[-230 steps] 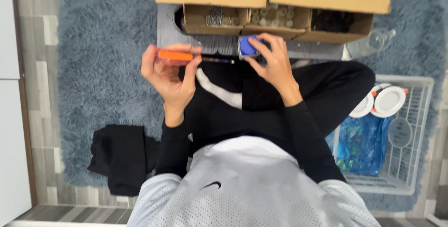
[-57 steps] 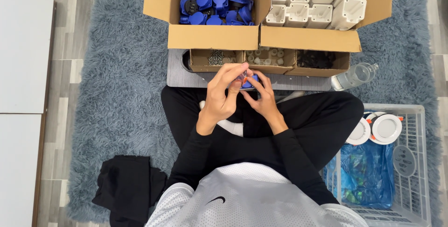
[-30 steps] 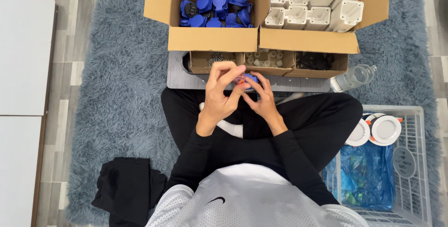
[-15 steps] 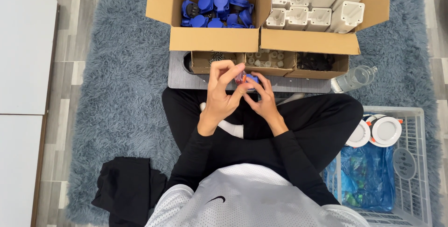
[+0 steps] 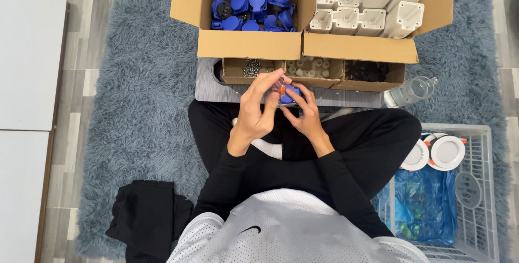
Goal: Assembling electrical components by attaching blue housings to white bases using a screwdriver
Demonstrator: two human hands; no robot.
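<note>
I sit cross-legged on a grey shaggy rug [image 5: 135, 111]. My right hand [image 5: 305, 112] holds a small blue socket part [image 5: 290, 94] above my lap. My left hand [image 5: 258, 109] is closed around an orange-handled screwdriver [image 5: 283, 98], its tip end at the blue part. Both hands meet just in front of a grey board [image 5: 346, 98]. A cardboard box [image 5: 246, 47] of blue socket parts stands beyond, and beside it a box [image 5: 362, 49] of white plastic housings.
Three small open trays [image 5: 311, 71] of screws and small fittings sit on the grey board. A clear plastic bottle [image 5: 411, 90] lies to the right. A white wire basket [image 5: 476, 187] holds round white lamps and a blue bag. Black cloth [image 5: 146, 220] lies at the left.
Earlier the screwdriver was held out level in front of my chest. Over the last second the hands stay together at the blue part, with only small finger movements.
</note>
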